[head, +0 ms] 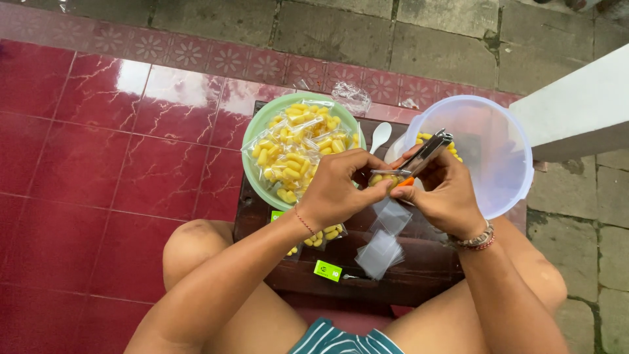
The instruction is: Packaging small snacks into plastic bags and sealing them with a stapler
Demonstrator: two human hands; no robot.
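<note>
Stapler (424, 156) gripped in right hand (445, 196), centre frame; left hand (341, 187) pinches snack packet (383, 178) against it. Green bowl (255, 134) at 10 o'clock holds filled packets (295, 151); clear tub (504, 170) at 2 o'clock, few yellow snacks (424, 137).

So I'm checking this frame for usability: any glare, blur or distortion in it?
Head view: daylight glares white off the glossy red floor tiles; the translucent tub looks washed out; the left hand, right hand and stapler are fairly sharp; the wide lens bends the edges slightly.
</note>
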